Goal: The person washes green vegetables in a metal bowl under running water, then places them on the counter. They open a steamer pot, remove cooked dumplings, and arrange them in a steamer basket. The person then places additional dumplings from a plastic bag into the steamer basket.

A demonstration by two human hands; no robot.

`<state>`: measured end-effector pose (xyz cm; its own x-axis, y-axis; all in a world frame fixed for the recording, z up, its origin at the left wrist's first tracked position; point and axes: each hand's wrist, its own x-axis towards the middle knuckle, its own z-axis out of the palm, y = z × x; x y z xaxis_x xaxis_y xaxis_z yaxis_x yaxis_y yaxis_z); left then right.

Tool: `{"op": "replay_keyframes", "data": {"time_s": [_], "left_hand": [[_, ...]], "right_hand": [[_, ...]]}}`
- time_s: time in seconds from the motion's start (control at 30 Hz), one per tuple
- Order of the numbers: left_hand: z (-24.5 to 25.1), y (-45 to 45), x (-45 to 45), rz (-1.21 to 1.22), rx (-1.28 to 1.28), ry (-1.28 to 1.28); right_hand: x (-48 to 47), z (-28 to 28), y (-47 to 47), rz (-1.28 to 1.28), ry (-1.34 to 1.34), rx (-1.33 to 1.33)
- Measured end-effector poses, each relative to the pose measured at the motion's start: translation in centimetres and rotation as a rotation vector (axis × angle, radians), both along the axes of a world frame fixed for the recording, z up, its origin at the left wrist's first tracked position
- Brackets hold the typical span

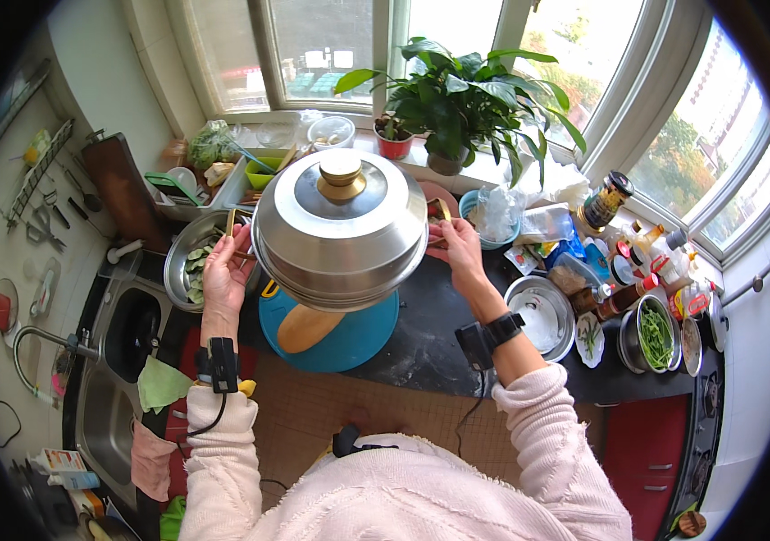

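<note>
A lidded metal steamer pot (337, 264) is held up over the counter by its two side handles. My left hand (228, 267) grips the handle on the left, and my right hand (460, 251) grips the one on the right. The domed lid (276, 203) with a gold-coloured knob sits on the pot. Under and in front of the pot lies a round blue cutting board (364, 341) with a long pale piece of food or dough (307, 328) on it, partly hidden. A metal bowl of sliced green vegetable (175, 270) stands beside my left hand.
At left are a double sink (109, 412) and a dark upright board (121, 182). Potted plants (449, 122) stand on the windowsill. To the right are an empty-looking metal bowl (564, 314), bottles (628, 297), a bowl of cut green vegetables (655, 338) and a gas stove (706, 419).
</note>
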<state>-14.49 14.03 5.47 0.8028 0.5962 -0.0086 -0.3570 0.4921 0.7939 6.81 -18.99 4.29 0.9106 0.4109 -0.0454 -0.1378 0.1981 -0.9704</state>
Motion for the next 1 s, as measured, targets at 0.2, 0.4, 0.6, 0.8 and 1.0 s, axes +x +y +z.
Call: {"op": "replay_keyframes", "data": {"time_s": [0.2,0.4,0.6,0.8,1.0], "left_hand": [[-4.4,2.3,-1.6,0.069,-0.026,0.034],[-9.0,0.7,-2.2,0.006,-0.110,0.032],[-6.3,1.5,0.7,-0.038,-0.057,0.067],[-2.7,2.2,3.2,-0.058,0.016,0.051],[-0.3,3.5,4.9,-0.059,-0.027,0.017]], "right_hand": [[1.4,-3.7,4.7,0.061,0.038,-0.094],[1.5,-6.3,3.5,0.032,0.083,-0.188],[2.0,-4.9,2.4,-0.023,0.115,-0.169],[2.4,-1.2,0.1,0.173,0.253,0.049],[-0.4,1.6,-1.4,0.301,0.449,0.095]]}}
